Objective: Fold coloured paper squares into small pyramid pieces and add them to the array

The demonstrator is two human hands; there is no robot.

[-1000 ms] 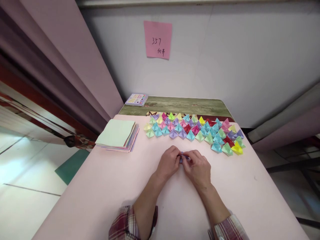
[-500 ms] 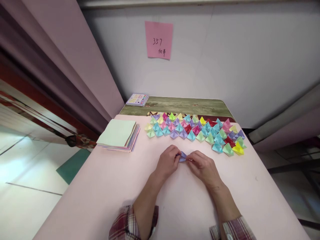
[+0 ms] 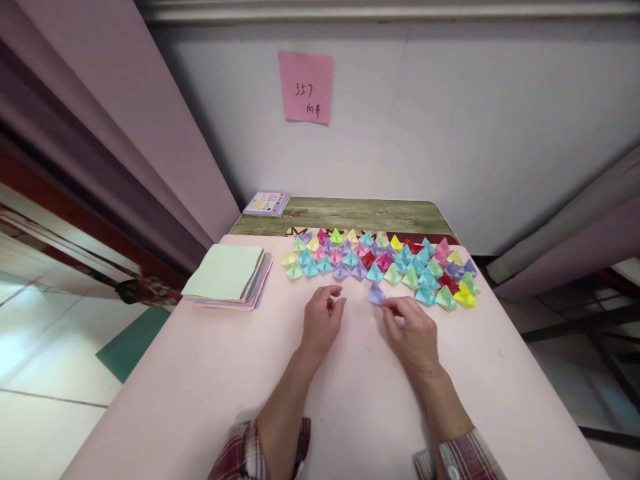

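A small purple folded paper boat (image 3: 377,294) is pinched at its lower right corner by my right hand (image 3: 411,333), just in front of the rows of boats. My left hand (image 3: 323,321) is off the paper, its thumb and forefinger apart with nothing between them, resting over the pink tabletop (image 3: 365,400). Beyond both hands stand many folded paper boats (image 3: 375,272) in blue, green, purple, pink, red and yellow, set close together in rows.
A stack of coloured square paper (image 3: 225,273), pale green on top, lies on the left of the table. At the far left corner sits a small printed pack (image 3: 267,203). A pink note (image 3: 307,88) sticks to the wall behind. Curtains hang at both sides.
My left hand has let go of the purple boat and drawn away to the left. The right hand has shifted the boat a little toward the rows. The view has tilted slightly.
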